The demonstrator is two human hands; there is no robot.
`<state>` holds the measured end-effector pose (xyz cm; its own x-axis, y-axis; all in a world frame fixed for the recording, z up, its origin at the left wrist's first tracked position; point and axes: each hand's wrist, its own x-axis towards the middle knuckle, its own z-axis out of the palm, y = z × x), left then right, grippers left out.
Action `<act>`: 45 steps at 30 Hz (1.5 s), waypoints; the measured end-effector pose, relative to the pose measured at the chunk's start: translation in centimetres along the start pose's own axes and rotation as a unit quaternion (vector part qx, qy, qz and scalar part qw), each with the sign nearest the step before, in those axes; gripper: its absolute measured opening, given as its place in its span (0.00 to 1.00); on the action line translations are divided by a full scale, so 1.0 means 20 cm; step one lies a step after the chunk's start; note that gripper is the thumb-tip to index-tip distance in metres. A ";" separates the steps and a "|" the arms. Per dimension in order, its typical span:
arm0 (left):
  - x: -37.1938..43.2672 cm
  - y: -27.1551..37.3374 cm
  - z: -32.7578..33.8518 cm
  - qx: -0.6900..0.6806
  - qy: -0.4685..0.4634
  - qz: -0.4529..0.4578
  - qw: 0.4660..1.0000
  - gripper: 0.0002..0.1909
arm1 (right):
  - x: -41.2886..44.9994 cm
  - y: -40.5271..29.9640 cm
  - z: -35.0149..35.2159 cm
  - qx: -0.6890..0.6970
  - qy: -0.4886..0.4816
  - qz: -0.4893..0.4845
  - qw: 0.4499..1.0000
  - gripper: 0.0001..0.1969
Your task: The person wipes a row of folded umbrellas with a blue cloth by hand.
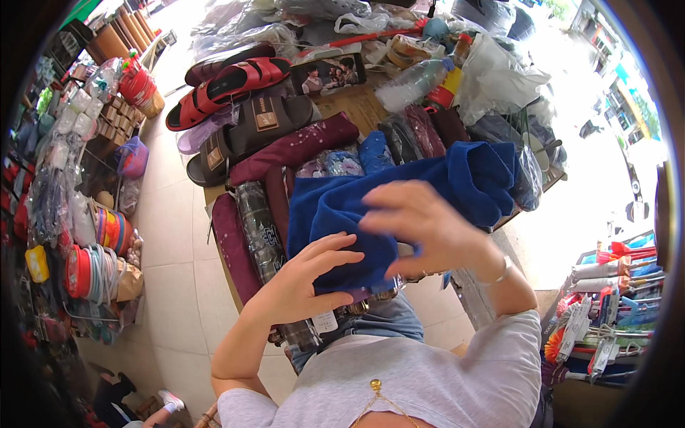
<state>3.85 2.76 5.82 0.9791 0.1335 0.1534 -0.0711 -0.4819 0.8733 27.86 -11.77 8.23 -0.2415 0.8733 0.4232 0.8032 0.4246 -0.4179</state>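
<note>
A blue cloth towel point(342, 214) lies spread and creased over folded umbrellas at the near side of a crowded table. On its near left edge rests my left hand point(316, 275), fingers spread. My right hand point(415, 227), blurred by motion, is over the towel's middle with fingers apart; a bracelet is on that wrist. The towel's right end point(481, 176) is bunched up. Left of it lie a maroon folded umbrella point(235, 246) and a plaid one in plastic wrap point(259, 230).
Red sandals point(230, 85), dark brown slides point(257, 123) and a phone showing a video point(329, 75) sit farther back, beside a plastic bottle point(412, 85) and plastic bags point(495, 80). Shelves of goods line the left; brushes point(583, 326) are at right. Another person's leg shows lower left.
</note>
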 end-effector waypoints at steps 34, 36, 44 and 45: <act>-0.48 -0.52 0.02 -0.044 0.508 -0.078 0.856 0.24 | 0.33 0.15 0.46 -0.105 -0.064 -0.012 0.992 0.32; -0.49 -0.52 0.03 -0.041 0.511 -0.074 0.856 0.23 | 0.22 -0.03 0.43 -0.031 -0.171 -0.081 0.981 0.36; -0.45 -0.49 0.04 -0.018 0.488 -0.099 0.867 0.25 | 0.42 0.16 0.53 -0.070 -0.109 -0.153 0.980 0.29; -0.45 -0.48 0.03 -0.015 0.487 -0.097 0.868 0.25 | 0.49 0.23 0.54 -0.092 -0.074 -0.130 0.985 0.29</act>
<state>-4.21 5.64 -4.25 0.3485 0.8854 0.3075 0.0581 -0.3479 0.9357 23.41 1.27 1.70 -0.5171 0.7721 0.3694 0.7855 0.5995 -0.1534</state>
